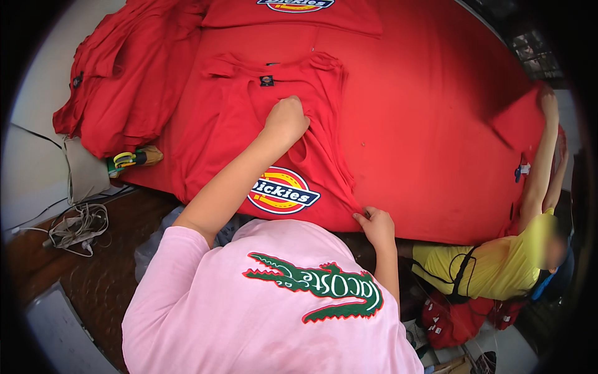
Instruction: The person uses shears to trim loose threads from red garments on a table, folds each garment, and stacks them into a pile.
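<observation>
A red shirt (pixel 327 156) lies spread on the red-covered table in front of me, its neckline with a small dark label facing away from me. A colourful oval print on it sits close to the near table edge, partly covered by my forearm. My left hand (pixel 288 119) is closed in a fist on the shirt fabric beside the neck opening, raising folds there. Down at the near right corner of the shirt, my right hand (pixel 377 226) pinches the edge between thumb and fingers. The cloth is pulled taut between the two hands.
A heap of red shirts (pixel 134 81) lies at the left, with yellow-handled scissors (pixel 125 159) below it. Another printed red shirt (pixel 293 19) lies at the far side. A co-worker in yellow (pixel 498 268) handles red cloth at the right. Tangled cables (pixel 80 225) lie lower left.
</observation>
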A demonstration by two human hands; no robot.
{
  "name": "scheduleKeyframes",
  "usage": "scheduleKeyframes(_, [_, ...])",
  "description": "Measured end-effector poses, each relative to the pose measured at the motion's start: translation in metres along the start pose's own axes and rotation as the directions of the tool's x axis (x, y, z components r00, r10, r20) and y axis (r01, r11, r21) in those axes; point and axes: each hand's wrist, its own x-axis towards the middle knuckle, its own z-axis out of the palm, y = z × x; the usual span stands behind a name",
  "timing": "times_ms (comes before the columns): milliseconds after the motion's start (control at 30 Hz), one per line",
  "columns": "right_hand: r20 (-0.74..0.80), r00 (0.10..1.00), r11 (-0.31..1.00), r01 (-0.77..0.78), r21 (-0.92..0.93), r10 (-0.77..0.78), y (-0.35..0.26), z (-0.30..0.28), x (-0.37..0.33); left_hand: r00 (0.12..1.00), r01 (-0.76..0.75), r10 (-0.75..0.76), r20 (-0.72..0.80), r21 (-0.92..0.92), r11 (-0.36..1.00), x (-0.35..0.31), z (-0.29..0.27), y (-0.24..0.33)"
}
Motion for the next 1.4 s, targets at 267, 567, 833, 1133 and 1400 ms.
scheduleKeyframes(267, [0.280,0.959,0.986,-0.094,0.134,0.053,0.005,-0.010,0.011,0.867,0.179,0.443,0.228,-0.972,0.149,0.002,0.004,-0.011])
scheduleKeyframes(567, [0.135,0.977,0.963,-0.187,0.196,0.162,-0.011,-0.012,0.012,0.837,0.218,0.480,0.262,-0.965,0.146,0.050,0.008,-0.001])
scheduleKeyframes(833, [-0.654,0.752,0.994,0.021,-0.103,-0.084,0.003,-0.002,0.100,0.965,-0.227,0.254,-0.063,-0.685,0.692,0.026,-0.078,-0.031])
scheduleKeyframes(1133, [-0.182,0.950,0.770,-0.084,0.633,0.253,-0.074,-0.001,0.179,0.859,-0.165,-0.211,-0.466,-0.642,0.749,-0.014,-0.081,-0.183])
scheduleKeyframes(1400, [0.147,0.987,-0.094,-0.140,0.986,0.068,-0.118,-0.055,0.176,0.925,-0.196,-0.166,-0.343,-0.801,0.565,-0.004,-0.090,-0.190])
